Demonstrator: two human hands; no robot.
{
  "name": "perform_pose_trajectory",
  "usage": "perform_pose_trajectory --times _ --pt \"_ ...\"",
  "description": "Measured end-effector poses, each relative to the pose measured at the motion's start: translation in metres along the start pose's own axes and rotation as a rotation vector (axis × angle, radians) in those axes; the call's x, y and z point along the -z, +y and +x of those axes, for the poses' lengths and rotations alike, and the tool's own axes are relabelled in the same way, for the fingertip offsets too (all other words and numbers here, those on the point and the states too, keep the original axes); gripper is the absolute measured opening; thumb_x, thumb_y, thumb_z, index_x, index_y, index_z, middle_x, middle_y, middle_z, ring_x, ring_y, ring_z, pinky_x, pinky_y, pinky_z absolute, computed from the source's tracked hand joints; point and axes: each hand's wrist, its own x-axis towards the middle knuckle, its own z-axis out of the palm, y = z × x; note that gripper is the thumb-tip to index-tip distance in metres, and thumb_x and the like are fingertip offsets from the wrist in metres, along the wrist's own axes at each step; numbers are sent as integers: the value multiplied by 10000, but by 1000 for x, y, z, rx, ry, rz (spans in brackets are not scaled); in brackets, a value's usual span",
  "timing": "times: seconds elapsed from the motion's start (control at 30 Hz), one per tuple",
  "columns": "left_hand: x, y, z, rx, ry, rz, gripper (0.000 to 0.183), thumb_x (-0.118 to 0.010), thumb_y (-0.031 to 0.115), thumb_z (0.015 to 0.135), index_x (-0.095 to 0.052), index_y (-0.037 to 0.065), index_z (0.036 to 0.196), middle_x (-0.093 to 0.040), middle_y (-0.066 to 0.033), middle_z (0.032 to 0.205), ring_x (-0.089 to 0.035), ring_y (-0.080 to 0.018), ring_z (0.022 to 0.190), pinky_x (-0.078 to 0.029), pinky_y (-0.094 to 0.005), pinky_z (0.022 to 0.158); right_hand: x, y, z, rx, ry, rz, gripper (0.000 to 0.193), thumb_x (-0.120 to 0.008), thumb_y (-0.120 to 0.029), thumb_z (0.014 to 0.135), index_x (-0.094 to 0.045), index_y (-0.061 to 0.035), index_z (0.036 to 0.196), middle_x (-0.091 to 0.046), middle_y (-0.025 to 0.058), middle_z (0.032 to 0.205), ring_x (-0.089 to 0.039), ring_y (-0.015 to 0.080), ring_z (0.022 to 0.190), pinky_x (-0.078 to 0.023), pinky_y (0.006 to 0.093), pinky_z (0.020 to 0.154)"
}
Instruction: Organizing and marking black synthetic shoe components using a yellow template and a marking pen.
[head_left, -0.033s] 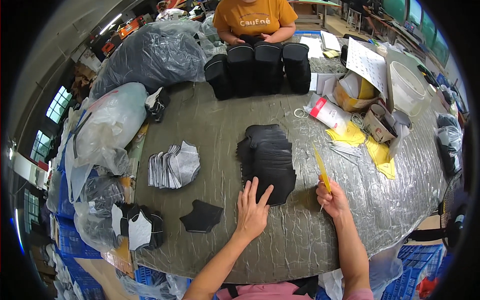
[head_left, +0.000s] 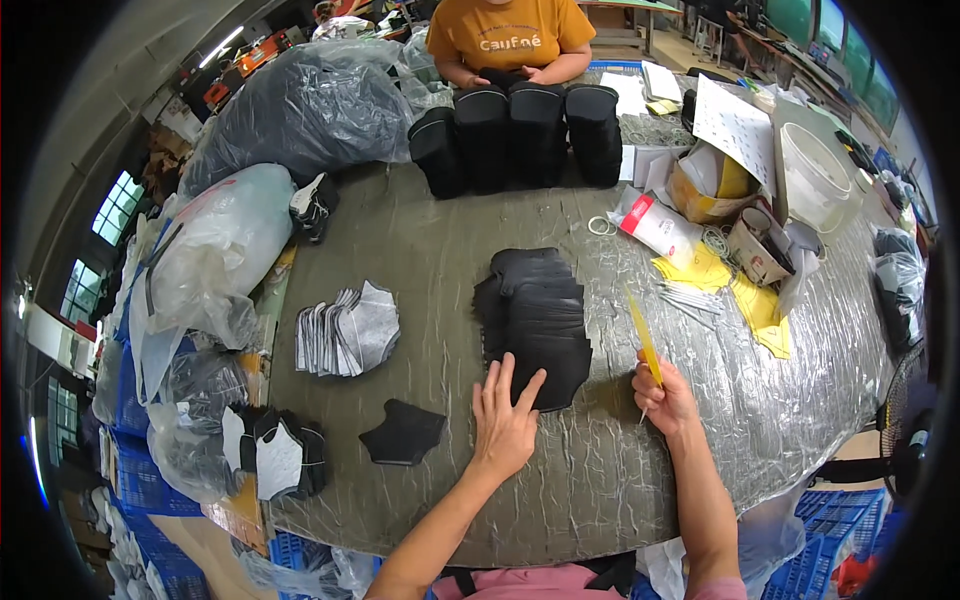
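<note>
My left hand (head_left: 503,425) lies with fingers spread, its fingertips on the near end of a fanned-out stack of black cut pieces (head_left: 543,330). To the right of the stack, my right hand (head_left: 665,398) is closed around a thin yellow flat piece (head_left: 642,332), seen nearly edge-on. A slim pale tip pokes out below the fingers; what it belongs to is hidden. Left of my left hand lies a single black cut piece (head_left: 403,433) with pointed corners. Farther left, a fanned row of grey-white pieces (head_left: 350,330) rests on the table.
Tall black stacks (head_left: 510,135) stand at the far edge before a person in an orange shirt (head_left: 512,40). Plastic bags (head_left: 215,255) crowd the left side. At right are yellow templates (head_left: 762,312), white sticks (head_left: 692,300), a plastic packet (head_left: 662,225) and a clear tub (head_left: 815,165).
</note>
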Motion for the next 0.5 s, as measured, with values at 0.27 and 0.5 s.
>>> perform_pose_trajectory --times 0.27,0.5 --pt "-10 15 75 -62 196 114 705 -652 213 918 -334 85 1534 -203 -187 1630 -168 -431 1496 -171 -652 1160 -4 1 -1 2 9 12 164 -569 -177 1012 -613 -60 1119 -458 -53 672 -368 24 532 -286 186 447" --pt "-15 3 53 -127 -28 119 757 -655 252 924 -284 71 1560 -165 -153 1658 -105 -401 1531 -168 -659 1168 7 3 -2 -3 6 6 186 -593 -175 995 -589 -67 1146 -481 -50 711 -372 30 529 -290 187 451"
